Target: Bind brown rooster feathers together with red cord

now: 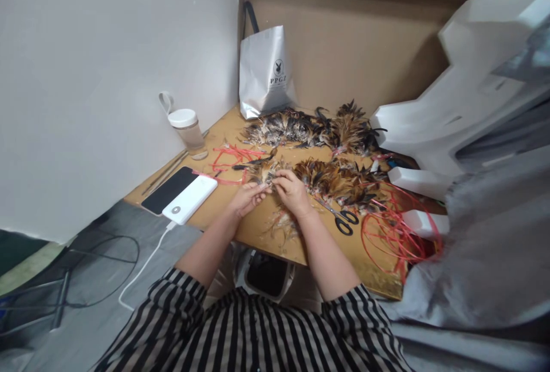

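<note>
In the head view, small feathers [267, 172] are pinched between the closed fingers of the left hand [251, 196] and right hand [292, 190] above the surface [238, 226], with scissors [344, 220] and red strips [404, 237] lying to the right.

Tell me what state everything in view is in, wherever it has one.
Cup: lid on, upright
Phone: flat, screen dark
White power bank: cable plugged in
Silver bag: standing upright
Scissors: lying down, blades partly hidden
Red strings: loose, tangled
Feathers: laid in rows
Left hand, right hand: fingers pinched together, contents unclear
</note>
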Motion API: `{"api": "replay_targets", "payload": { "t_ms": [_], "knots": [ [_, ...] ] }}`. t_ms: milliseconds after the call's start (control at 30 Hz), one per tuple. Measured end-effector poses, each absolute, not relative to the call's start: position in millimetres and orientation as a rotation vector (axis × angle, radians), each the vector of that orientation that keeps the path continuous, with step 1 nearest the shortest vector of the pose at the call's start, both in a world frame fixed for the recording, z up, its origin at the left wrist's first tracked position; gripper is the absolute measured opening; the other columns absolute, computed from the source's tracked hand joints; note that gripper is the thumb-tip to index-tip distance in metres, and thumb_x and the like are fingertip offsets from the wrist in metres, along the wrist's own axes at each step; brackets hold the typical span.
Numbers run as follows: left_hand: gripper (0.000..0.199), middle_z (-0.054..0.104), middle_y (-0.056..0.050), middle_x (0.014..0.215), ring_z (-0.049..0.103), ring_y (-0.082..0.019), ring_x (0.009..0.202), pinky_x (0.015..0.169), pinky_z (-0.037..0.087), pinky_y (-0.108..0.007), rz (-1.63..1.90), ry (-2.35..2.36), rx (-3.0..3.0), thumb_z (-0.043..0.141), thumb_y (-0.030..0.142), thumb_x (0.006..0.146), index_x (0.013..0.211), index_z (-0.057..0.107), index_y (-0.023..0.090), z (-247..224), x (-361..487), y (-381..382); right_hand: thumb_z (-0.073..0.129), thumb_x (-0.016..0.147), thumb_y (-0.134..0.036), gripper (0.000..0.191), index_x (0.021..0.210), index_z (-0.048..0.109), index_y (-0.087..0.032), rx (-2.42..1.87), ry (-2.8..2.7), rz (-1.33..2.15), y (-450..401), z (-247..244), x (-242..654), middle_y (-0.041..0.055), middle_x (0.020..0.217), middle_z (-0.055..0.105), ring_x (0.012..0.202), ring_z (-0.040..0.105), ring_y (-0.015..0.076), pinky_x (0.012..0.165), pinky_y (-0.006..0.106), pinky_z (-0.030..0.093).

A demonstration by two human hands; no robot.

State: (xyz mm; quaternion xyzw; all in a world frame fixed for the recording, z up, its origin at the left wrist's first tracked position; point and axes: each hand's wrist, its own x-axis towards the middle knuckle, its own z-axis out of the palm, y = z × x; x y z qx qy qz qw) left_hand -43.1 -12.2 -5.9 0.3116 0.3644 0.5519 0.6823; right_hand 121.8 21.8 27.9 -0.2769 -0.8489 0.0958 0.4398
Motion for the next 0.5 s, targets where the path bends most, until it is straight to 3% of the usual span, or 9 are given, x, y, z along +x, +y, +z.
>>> {"api": "replay_targets", "payload": {
  "t_ms": [500],
  "knots": [
    [0.018, 0.066, -0.006, 0.071, 0.049, -0.001, 0.047, 0.043, 0.037, -0.010, 1.187, 0.818, 0.730, 0.069, 0.024, 0.065, 0.075, 0.065, 0.009, -8.4, -43.6, -12.3, 0.044, 0.082, -0.019, 0.021, 0.088, 0.065, -0.021, -0.729, -2.202, 0.190, 16.7, 23.7, 114.4, 0.0088, 0.105, 0.056, 0.101, 0.050, 0.0163, 0.086, 0.030, 0.042]
  ]
}}
